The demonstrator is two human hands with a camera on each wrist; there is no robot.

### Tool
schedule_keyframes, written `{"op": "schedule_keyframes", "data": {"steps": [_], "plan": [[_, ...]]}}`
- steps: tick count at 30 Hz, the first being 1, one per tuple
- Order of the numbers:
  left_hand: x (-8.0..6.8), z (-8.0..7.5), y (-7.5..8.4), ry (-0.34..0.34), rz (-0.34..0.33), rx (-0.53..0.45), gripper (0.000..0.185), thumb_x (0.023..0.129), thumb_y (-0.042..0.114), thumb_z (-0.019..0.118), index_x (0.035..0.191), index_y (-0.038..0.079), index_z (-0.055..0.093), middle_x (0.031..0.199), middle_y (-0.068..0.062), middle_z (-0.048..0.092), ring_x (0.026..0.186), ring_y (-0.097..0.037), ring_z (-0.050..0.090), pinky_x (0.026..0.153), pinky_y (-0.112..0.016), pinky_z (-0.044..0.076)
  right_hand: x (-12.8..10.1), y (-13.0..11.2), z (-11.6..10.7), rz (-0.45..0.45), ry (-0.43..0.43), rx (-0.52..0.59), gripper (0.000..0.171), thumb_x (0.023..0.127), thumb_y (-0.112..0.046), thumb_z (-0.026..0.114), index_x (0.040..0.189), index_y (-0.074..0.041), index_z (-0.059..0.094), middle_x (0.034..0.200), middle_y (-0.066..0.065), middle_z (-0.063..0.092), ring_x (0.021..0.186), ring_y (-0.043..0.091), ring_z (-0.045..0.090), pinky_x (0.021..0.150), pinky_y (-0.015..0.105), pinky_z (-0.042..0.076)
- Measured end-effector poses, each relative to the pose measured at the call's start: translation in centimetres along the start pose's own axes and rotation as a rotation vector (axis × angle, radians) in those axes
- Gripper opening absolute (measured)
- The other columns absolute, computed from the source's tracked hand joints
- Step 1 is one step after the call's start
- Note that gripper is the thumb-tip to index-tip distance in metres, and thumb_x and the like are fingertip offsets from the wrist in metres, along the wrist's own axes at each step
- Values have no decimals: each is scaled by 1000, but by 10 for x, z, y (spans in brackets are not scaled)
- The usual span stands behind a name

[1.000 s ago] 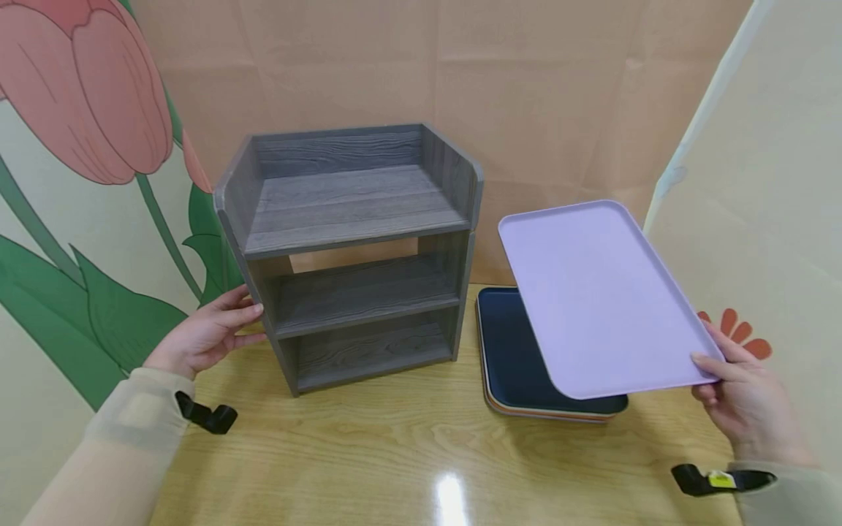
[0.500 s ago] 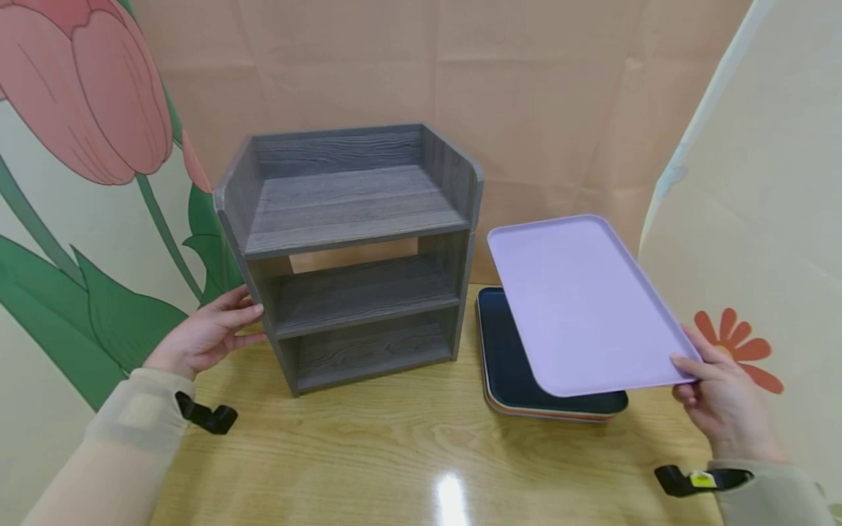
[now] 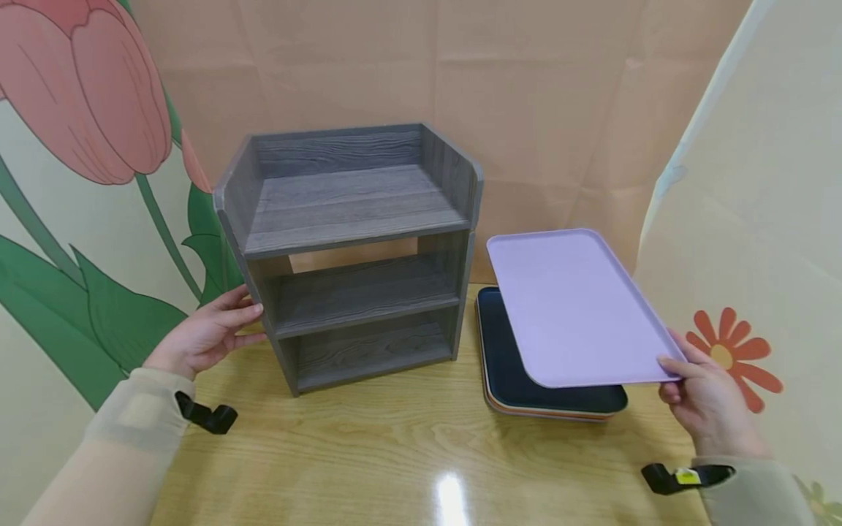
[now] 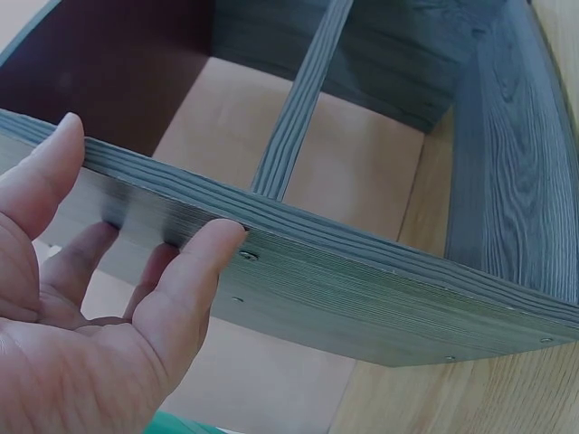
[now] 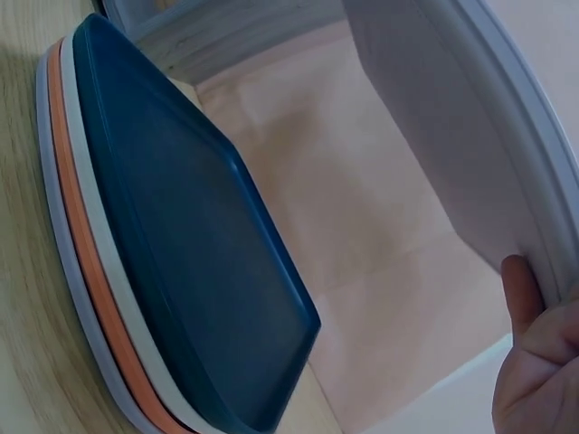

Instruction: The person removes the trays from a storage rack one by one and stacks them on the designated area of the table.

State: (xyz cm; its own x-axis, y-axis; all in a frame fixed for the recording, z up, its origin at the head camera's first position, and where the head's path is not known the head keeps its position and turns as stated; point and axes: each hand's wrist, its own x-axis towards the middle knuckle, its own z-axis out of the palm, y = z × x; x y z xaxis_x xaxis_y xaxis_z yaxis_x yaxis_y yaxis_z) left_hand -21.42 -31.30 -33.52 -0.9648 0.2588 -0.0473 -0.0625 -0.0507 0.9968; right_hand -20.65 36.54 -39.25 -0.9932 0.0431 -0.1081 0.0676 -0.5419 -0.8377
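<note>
A grey wood-grain shelf [image 3: 358, 208] with three levels stands on the left half of the table. My left hand [image 3: 207, 334] rests its fingertips against the outer left side panel [image 4: 398, 294], with relaxed, spread fingers. My right hand [image 3: 710, 398] pinches the near right corner of a lilac tray [image 3: 582, 310], thumb on top and fingers beneath. That tray is tilted and held above a stack of trays, apart from it in the right wrist view. The uppermost of the stack is a dark blue tray [image 5: 194, 212]; white, orange and lilac-grey rims [image 5: 77, 235] show under it.
The wood-grain table [image 3: 368, 453] carries the shelf and the stack, with a gap between them. A peach cloth backdrop [image 3: 539, 95] hangs behind. A tulip print [image 3: 92, 95] covers the left wall, and a flower print [image 3: 721, 356] is on the right one.
The lilac tray has come down and leftward with my right hand, tilting flatter over the stack. My left hand and the shelf have stayed in place.
</note>
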Motion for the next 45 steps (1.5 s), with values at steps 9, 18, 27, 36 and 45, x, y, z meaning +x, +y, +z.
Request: {"op": "schedule_keyframes", "data": {"steps": [9, 18, 27, 36, 45], "plan": [[0, 1, 1, 1, -1, 9, 74, 101, 16, 51, 155, 9, 1, 146, -16, 19, 112, -12, 54, 89, -32, 52, 3, 10, 1, 40, 26, 4, 60, 97, 0, 53, 145, -33, 39, 94, -4, 68, 53, 14, 47, 44, 23, 38], [-1, 1, 1, 4, 0, 11, 74, 101, 16, 51, 155, 9, 1, 146, -16, 19, 111, -11, 54, 89, -32, 52, 10, 20, -2, 88, 33, 59, 70, 98, 4, 48, 150, -34, 22, 91, -2, 66, 53, 14, 46, 45, 22, 36], [-1, 0, 1, 2, -9, -5, 73, 101, 15, 51, 155, 9, 2, 141, -12, 26, 115, -14, 52, 90, -33, 52, 15, 30, -2, 124, 58, -5, 74, 97, 5, 47, 151, -36, 17, 89, -4, 64, 53, 11, 45, 45, 20, 37], [-1, 0, 0, 4, -6, 2, 74, 101, 16, 51, 155, 9, 1, 144, -14, 22, 117, -16, 50, 90, -32, 52, 20, 38, 3, 202, 119, -81, 77, 98, 2, 47, 154, -28, 4, 86, -7, 60, 54, 10, 46, 46, 20, 40], [0, 0, 0, 9, -5, 15, 74, 101, 16, 51, 155, 9, 2, 145, -16, 20, 118, -17, 49, 90, -32, 52, 22, 44, 4, 264, 192, -69, 74, 98, 1, 46, 154, -31, 9, 82, -8, 60, 51, 11, 49, 45, 21, 42]]}}
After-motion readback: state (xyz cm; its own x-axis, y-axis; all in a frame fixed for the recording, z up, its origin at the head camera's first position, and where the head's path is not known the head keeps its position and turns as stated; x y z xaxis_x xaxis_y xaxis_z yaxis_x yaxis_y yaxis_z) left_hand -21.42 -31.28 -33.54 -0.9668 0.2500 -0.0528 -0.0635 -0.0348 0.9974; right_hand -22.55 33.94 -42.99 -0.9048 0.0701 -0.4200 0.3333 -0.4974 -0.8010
